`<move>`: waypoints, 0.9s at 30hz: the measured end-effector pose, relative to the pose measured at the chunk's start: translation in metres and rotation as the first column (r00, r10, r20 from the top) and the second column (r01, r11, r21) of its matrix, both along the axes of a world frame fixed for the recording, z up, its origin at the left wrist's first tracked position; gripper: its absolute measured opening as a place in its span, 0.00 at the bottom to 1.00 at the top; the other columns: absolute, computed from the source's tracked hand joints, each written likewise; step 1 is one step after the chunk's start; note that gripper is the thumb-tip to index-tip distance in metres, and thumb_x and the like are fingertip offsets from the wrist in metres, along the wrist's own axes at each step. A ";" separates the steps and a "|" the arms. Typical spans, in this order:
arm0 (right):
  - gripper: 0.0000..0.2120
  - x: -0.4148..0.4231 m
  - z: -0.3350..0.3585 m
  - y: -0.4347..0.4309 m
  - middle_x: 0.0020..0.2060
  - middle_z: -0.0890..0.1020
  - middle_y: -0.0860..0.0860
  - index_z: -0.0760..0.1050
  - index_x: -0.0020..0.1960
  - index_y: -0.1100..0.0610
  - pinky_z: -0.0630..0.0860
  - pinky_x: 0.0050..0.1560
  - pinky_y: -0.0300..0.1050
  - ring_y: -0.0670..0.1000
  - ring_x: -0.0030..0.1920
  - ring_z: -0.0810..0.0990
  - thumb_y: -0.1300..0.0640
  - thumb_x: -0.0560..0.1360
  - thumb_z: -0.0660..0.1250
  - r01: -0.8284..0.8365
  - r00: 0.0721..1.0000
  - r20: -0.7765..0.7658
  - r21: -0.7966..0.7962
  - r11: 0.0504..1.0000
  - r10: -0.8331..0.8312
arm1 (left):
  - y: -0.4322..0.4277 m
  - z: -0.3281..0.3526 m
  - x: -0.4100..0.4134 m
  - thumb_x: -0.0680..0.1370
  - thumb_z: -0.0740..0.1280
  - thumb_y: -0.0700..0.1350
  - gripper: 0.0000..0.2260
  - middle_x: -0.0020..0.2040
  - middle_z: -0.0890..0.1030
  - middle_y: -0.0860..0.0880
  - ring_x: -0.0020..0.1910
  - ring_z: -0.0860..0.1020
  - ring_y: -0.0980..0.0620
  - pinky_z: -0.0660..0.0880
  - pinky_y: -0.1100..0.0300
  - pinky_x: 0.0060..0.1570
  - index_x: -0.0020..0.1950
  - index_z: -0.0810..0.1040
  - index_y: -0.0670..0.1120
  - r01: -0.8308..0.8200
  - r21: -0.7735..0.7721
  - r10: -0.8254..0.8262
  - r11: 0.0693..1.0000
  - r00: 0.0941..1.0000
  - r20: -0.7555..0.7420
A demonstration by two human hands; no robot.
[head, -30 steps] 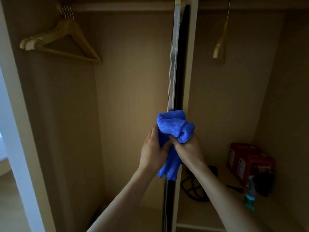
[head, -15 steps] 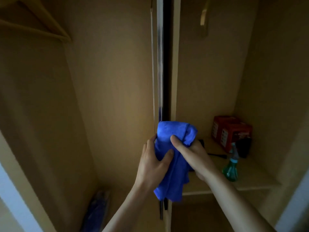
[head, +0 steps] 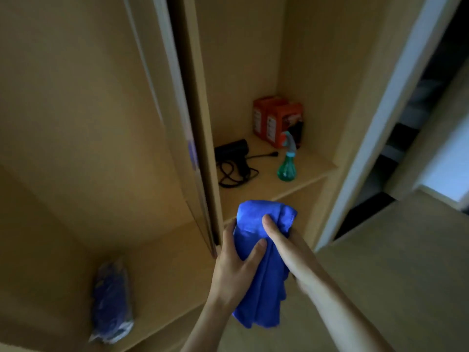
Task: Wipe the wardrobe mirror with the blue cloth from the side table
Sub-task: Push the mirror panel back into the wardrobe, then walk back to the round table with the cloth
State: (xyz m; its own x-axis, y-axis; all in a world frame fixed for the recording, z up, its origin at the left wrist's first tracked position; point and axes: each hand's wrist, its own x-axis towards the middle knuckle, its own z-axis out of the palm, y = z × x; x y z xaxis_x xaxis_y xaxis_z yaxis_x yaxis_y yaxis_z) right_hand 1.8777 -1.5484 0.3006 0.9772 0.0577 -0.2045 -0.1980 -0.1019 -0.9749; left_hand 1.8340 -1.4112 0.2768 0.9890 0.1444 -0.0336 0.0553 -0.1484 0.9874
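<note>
A blue cloth [head: 261,273] hangs bunched between both hands in front of the open wardrobe. My left hand [head: 234,265] grips its left side with the thumb across the front. My right hand [head: 284,247] holds its upper right part, thumb pressed on the top fold. The mirror door [head: 177,102] is seen edge-on, a thin strip running up from just left of the cloth. Its glass face is hardly visible from here.
On the right shelf [head: 299,181] stand a teal spray bottle [head: 286,163], red boxes [head: 276,120] and a black hair dryer [head: 234,153] with its cord. A blue wrapped bundle [head: 111,301] lies on the left compartment's floor. A white door frame [head: 375,118] rises at right.
The view has tipped downward and swung right; the hangers have left the frame. Both hands with the cloth have sunk lower along the door's edge and drawn slightly away from it.
</note>
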 end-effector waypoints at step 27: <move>0.13 -0.299 -0.076 -0.216 0.51 0.86 0.47 0.77 0.60 0.51 0.81 0.43 0.37 0.44 0.48 0.85 0.47 0.78 0.68 0.736 0.676 -0.189 0.160 0.657 -0.712 | -0.239 -0.060 -0.168 0.69 0.65 0.73 0.38 0.63 0.76 0.65 0.55 0.80 0.68 0.80 0.61 0.52 0.76 0.62 0.60 0.763 0.054 -0.723 0.644 0.631 -0.283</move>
